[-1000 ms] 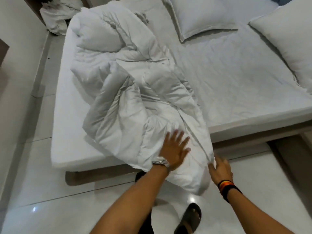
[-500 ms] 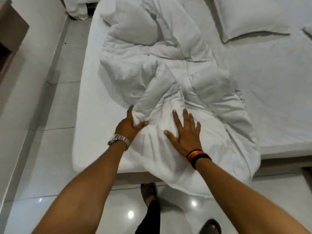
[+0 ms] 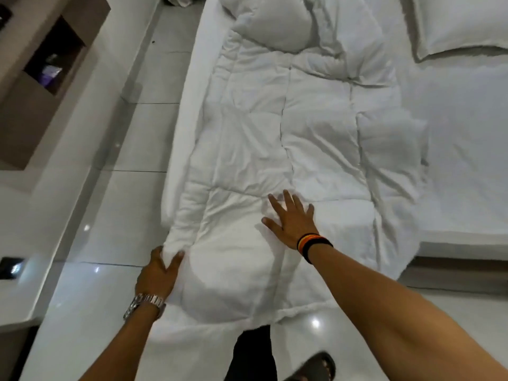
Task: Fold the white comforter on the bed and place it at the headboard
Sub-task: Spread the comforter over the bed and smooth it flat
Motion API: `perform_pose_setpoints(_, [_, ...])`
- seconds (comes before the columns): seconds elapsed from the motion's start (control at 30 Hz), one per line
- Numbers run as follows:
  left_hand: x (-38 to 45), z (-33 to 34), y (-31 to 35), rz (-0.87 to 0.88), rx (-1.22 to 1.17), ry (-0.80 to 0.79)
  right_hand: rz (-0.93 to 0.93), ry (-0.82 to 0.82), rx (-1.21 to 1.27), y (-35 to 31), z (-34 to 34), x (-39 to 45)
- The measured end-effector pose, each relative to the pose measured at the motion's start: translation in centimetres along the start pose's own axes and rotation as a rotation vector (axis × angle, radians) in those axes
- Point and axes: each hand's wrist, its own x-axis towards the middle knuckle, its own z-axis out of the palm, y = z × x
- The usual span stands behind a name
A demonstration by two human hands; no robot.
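Comforter (image 3: 308,138) is spread along the bed (image 3: 467,149). Its corner is pinched by the left hand (image 3: 158,273). The right hand (image 3: 291,218) is laid flat, open, on it.

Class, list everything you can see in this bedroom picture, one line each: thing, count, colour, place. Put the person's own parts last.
comforter: one, white, spread along the bed's left side, near end hanging off the foot
bed: one, white sheet, centre and right
pillow: one, white, top right
floor: pale glossy tiles, left and bottom
shelf unit: one, brown, top left
left hand: grip on the comforter's edge, silver watch
right hand: flat, open on comforter, striped wristbands
sandalled foot: one, dark, bottom
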Motion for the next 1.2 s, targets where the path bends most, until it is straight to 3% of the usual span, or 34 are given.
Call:
perform_pose_setpoints(0.13, [2.2, 0.7, -0.1, 0.003, -0.15, -0.075, -0.012, 0.019, -0.027, 0.0, 0.8, -0.5])
perform_pose_setpoints(0.33, [12.8, 0.9, 12.0, 0.199, -0.198, -0.018, 0.087, 0.122, 0.004, 0.0, -1.4, 6.1])
perform_pose_setpoints(0.47, [20.4, 0.9, 20.4, 0.045, -0.363, -0.144, 0.194, 0.19, 0.002, -0.5, -1.1, 12.1])
perform_pose_setpoints(0.63, [26.0, 0.8, 27.4, -0.071, -0.558, -0.357, 0.356, 0.129, 0.096, -3.5, -0.4, 16.9])
perform_pose_setpoints(0.7, [26.7, 0.3, 28.0, 0.0, -0.726, -0.261, 0.387, 0.17, 0.167, -5.7, -0.9, 17.6])
perform_pose_setpoints(0.8, [27.7, -2.4, 24.7, 0.103, -0.906, 0.008, 0.284, 0.402, 0.224, -9.2, -1.3, 18.3])
perform_pose_setpoints(0.87, [28.5, -3.8, 21.2, 0.092, -0.854, 0.033, 0.257, 0.376, 0.124, -11.0, 0.0, 18.4])
perform_pose_setpoints(0.93, [29.6, -4.6, 18.7, 0.038, -0.707, -0.078, 0.308, 0.199, 0.083, -12.0, 2.5, 18.5])
perform_pose_setpoints(1.0, [31.4, -5.3, 17.6, 0.02, -0.572, -0.183, 0.371, 0.146, 0.084, -12.8, 3.6, 19.0])
perform_pose_setpoints(1.2, [35.2, -8.8, 19.4, 0.076, -0.333, -0.309, 0.42, 0.316, 0.211, -16.5, 1.8, 19.1])
